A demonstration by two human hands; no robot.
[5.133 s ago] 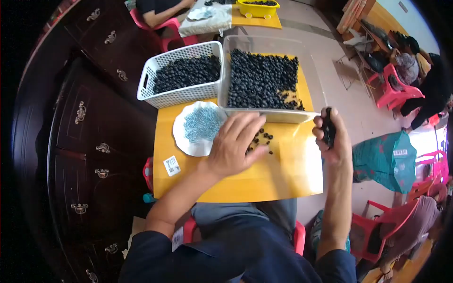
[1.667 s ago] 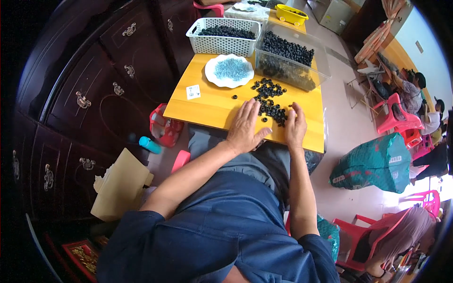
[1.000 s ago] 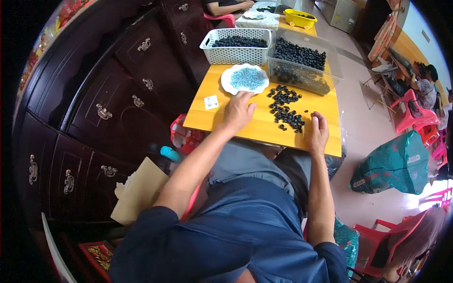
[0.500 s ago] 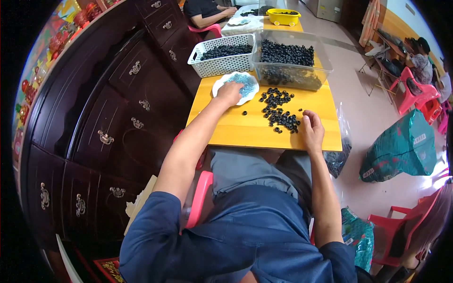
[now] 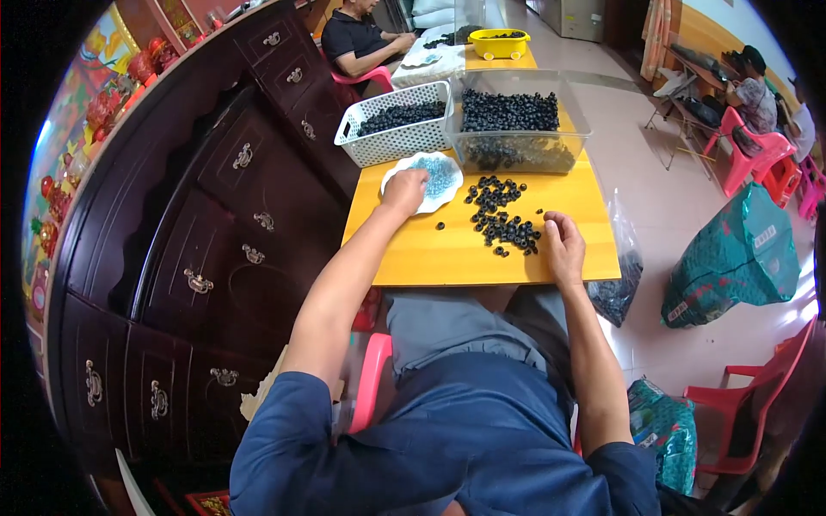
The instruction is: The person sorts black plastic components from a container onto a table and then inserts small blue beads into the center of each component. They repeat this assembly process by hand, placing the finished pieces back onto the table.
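My left hand (image 5: 404, 191) is at the left rim of a white scalloped plate (image 5: 425, 206). Its fingers are drawn together over the small pale-blue pieces (image 5: 440, 176) in the plate; whatever they pinch is too small to make out. On the yellow table, my right hand (image 5: 564, 248) rests at the right side of a loose pile of small black ring-shaped pieces (image 5: 508, 230). The fingers there are curled in toward the thumb, and any piece between them is hidden. One single black ring (image 5: 440, 225) lies apart, below the plate.
Behind the plate stand a white perforated basket (image 5: 396, 144) and a clear plastic bin (image 5: 516, 159), both holding black pieces. Farther back are a yellow tub (image 5: 499, 46) and a seated person (image 5: 354, 41). Dark drawers (image 5: 215, 215) flank the left; a green bag (image 5: 731, 254) stands right.
My left hand has drawn back from the middle of the plate toward its left rim. My right hand stays beside the pile. The whole view has shifted slightly.
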